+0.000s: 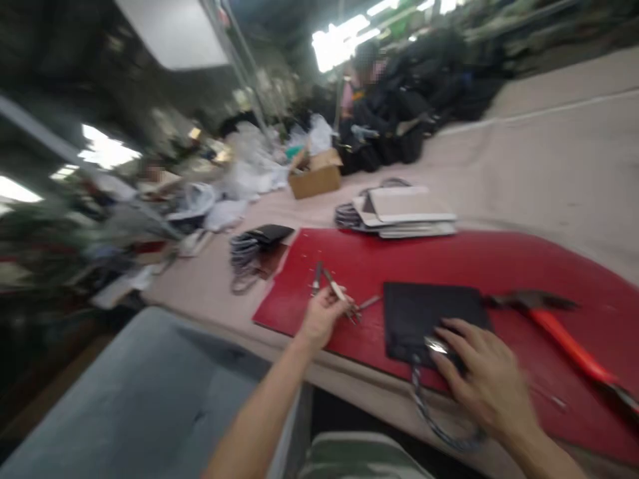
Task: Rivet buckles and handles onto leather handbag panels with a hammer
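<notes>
Right of centre and low in the frame, a black pouch [424, 303] lies flat on a red mat [499, 256], its striped cord [424, 404] looping off the lower edge. The right hand [482, 372] sits over the pouch's lower right part, fingers bent and thumb set apart, about a shiny piece [437, 345]; blur hides whether the fingers grip it or only lie over it. Left of the pouch, the left hand [322, 316] pinches a pale tool [336, 289] between thumb and fingertips, apart from the pouch.

Good handling here would mean pressing the pouch down evenly, so it does not skid on the mat, with the cord left free of both hands. A light pinch well back on the tool should leave its working end in sight and lessen the risk of scratching the black face. Two things nearby ask for care: a slim tool [317, 276] just beyond the left fingertips, and a thin blade [370, 303] between that hand and the pouch. At the right, red-handled pliers [562, 339] lie with their head near the pouch's corner, so sliding the pouch that way could knock them.
</notes>
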Demonstrator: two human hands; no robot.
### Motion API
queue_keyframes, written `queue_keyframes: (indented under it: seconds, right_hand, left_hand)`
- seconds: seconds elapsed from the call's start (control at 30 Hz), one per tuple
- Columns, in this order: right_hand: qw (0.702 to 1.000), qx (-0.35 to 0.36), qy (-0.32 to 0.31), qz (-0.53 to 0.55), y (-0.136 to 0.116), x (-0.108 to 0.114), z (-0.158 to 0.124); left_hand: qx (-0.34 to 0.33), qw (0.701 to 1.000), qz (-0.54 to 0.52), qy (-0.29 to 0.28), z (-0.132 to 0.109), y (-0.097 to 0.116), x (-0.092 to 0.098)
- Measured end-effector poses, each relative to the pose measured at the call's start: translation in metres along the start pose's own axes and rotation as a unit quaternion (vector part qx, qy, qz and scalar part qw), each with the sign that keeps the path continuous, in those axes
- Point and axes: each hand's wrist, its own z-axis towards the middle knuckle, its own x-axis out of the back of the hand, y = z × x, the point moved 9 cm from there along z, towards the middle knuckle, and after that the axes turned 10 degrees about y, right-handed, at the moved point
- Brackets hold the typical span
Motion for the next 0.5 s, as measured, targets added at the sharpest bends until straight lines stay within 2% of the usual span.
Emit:
queue_keyframes:
  seconds: [0.07, 0.13, 0.33, 0.5]
  right_hand:
    - [0.997, -0.04, -0.054, -0.033, 0.008, 0.01, -0.022]
    - [0.993, -0.075, -0.083, -0.039, 0.013, 0.007, -0.027]
    - [0.991, -0.097, -0.093, -0.022, 0.011, -0.001, -0.022]
    - [0.99, -0.103, -0.096, -0.022, 0.012, 0.0, -0.025]
  left_hand:
    - [-0.017, 0.999, 0.025, -0.009, 0.005, -0.01, -0.003]
    - [-0.047, 0.997, 0.056, -0.039, 0.005, -0.017, -0.009]
    - [-0.166, 0.962, 0.188, -0.105, -0.027, -0.01, -0.027]
    - [-0.239, 0.942, 0.202, -0.123, -0.043, -0.009, -0.032]
